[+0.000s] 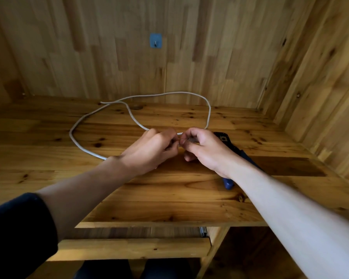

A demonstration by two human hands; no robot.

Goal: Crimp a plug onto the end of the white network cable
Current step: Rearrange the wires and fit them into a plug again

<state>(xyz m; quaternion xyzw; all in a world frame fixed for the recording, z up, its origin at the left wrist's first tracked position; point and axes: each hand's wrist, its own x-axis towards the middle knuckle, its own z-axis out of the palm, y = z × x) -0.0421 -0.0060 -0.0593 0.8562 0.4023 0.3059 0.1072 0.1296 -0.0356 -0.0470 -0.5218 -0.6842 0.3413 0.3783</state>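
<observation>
Head view, only one: both hands meet over the middle of the wooden desk [169,190], fingertips nearly touching. Left hand [149,150] is curled in a narrow pinch on the white network cable [209,111], close to its working end; right hand [204,150] is pinched tight on something small at the gap between the thumbs, prob. the plug, but it's too small and hidden to be sure. The cable runs out from behind the left hand toward 9 o'clock, loops round by 12 and comes back in from 1 o'clock behind the fingers; its free far end lies at abt 11 o'clock near the back wall. Key relation: cable end's long axis lies roughly 9-to-3, pointing from left grip straight at right grip, so the coming push looks like a short straight slide along that line w/ the right hand nearer the plug. Crimping tool [228,183], blue handles, lies just under and behind the right wrist, running from 1 to 5 o'clock; right hand is nearer it. Blue wall hook [155,41] at 12 o'clock, well apart.
</observation>
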